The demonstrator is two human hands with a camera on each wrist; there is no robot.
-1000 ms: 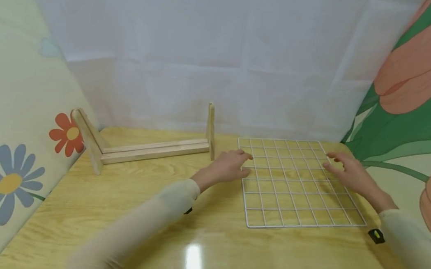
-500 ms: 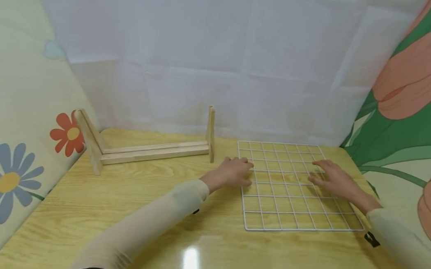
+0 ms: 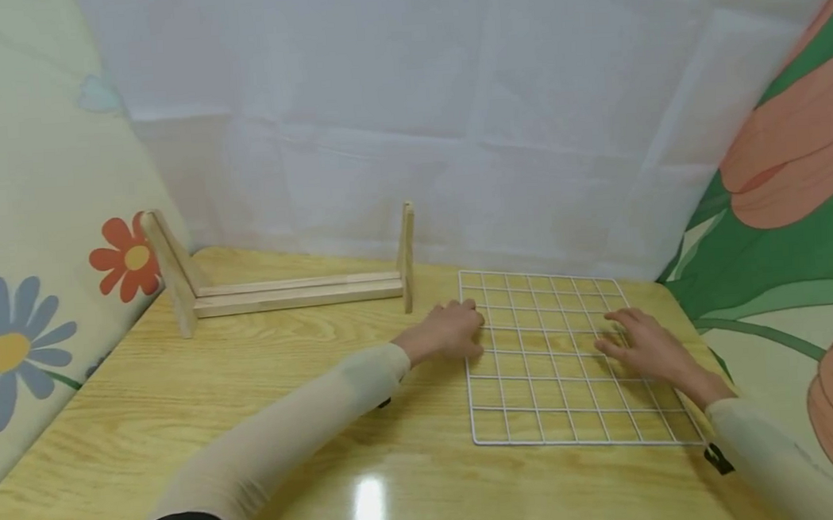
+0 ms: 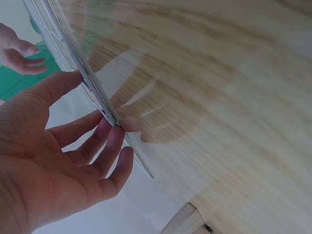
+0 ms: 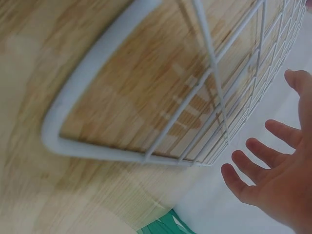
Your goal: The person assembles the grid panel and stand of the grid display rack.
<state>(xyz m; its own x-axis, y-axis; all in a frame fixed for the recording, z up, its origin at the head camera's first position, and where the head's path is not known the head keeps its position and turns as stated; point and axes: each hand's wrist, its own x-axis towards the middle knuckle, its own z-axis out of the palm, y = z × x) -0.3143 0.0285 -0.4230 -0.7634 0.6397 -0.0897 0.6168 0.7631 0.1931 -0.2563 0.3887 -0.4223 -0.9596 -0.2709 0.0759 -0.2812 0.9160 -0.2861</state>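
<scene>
A white wire grid panel (image 3: 538,380) lies flat on the wooden table. At its left edge is my left hand (image 3: 451,331), thumb and fingers spread apart and bent a little. In the left wrist view the fingertips (image 4: 117,134) meet the outer wire (image 4: 93,90); how firmly they touch is not visible. My right hand (image 3: 643,343) hovers over the panel's right part. Its fingers are loosely spread and hold nothing. The right wrist view shows that hand (image 5: 278,175) apart from the wires, with a rounded corner of the panel (image 5: 53,131) closer to the camera.
A wooden stand (image 3: 297,297) with two uprights joined by low bars occupies the table's back left. Behind it hangs a white cloth (image 3: 378,95). Floral-patterned panels (image 3: 798,173) close off both sides. Bare wooden tabletop (image 3: 293,458) lies in front.
My right hand has moved left from the panel's right edge to over its right part, then stayed. My left hand has shifted slightly down along the left edge. The panel has not visibly moved.
</scene>
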